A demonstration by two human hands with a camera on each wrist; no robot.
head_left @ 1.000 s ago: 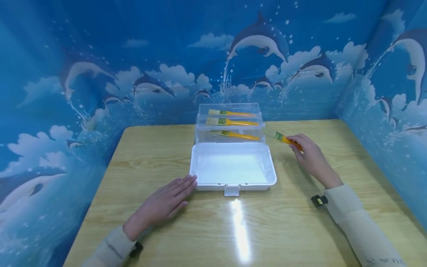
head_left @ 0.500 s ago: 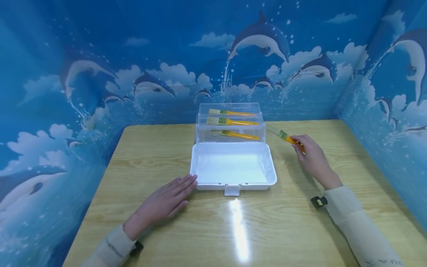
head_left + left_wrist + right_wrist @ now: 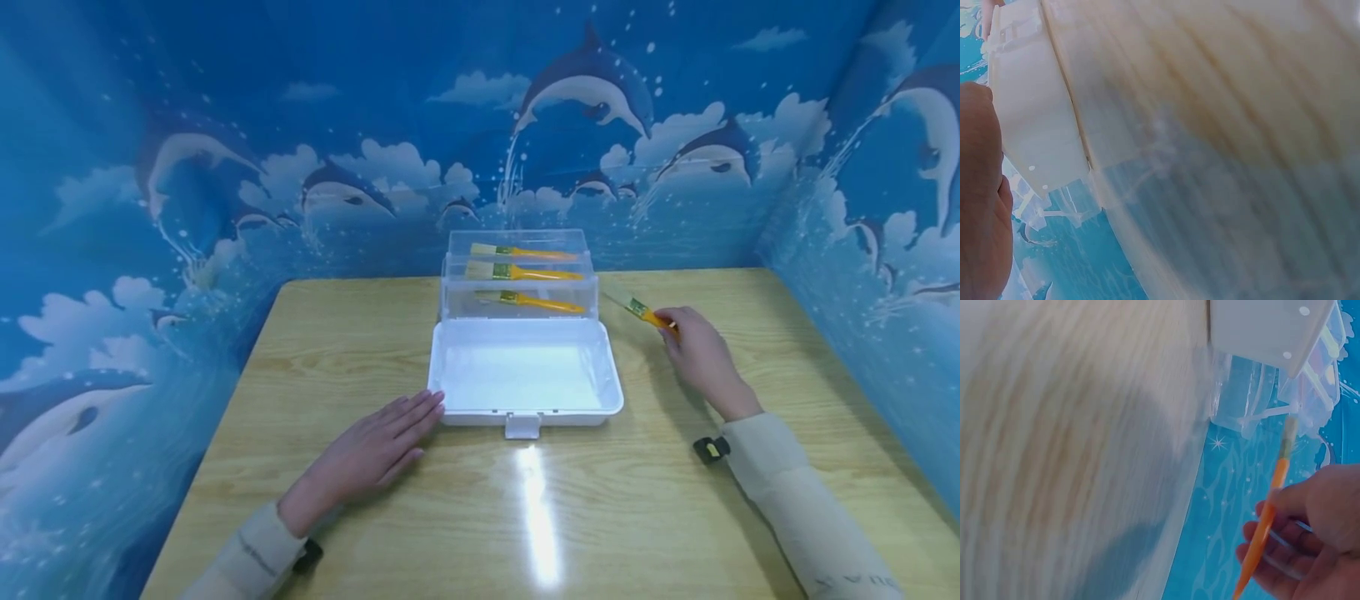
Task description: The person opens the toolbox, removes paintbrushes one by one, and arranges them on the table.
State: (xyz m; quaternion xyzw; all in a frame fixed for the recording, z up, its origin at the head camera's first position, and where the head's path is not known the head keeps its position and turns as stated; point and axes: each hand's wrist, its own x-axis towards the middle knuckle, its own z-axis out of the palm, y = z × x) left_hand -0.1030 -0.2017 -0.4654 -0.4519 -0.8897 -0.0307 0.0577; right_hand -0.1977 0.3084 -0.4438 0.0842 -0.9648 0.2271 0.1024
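A white box [image 3: 525, 419] with a front latch stands open on the table, its clear tiered trays [image 3: 551, 312] raised at the back. Three orange-handled paintbrushes lie in those trays: a top brush [image 3: 525, 252], a wider middle brush [image 3: 525, 272] and a lower brush [image 3: 540, 303]. My right hand [image 3: 701, 354] pinches another paintbrush [image 3: 654, 317] by its handle, right of the box, bristles toward the trays. In the right wrist view this paintbrush [image 3: 1266, 519] sits between thumb and fingers. With fingers straight, my left hand [image 3: 367, 450] touches the box's front left corner.
The wooden table [image 3: 337, 350] reaches back to a blue dolphin-printed backdrop [image 3: 375, 167], which also rises along both sides. A strip of glare lies on the table in front of the box. A dark strap [image 3: 711, 450] shows at the right wrist.
The held paintbrush has shifted slightly right, away from the trays, with its tilt a little changed. The left hand, the box and the brushes in the trays stay in place.
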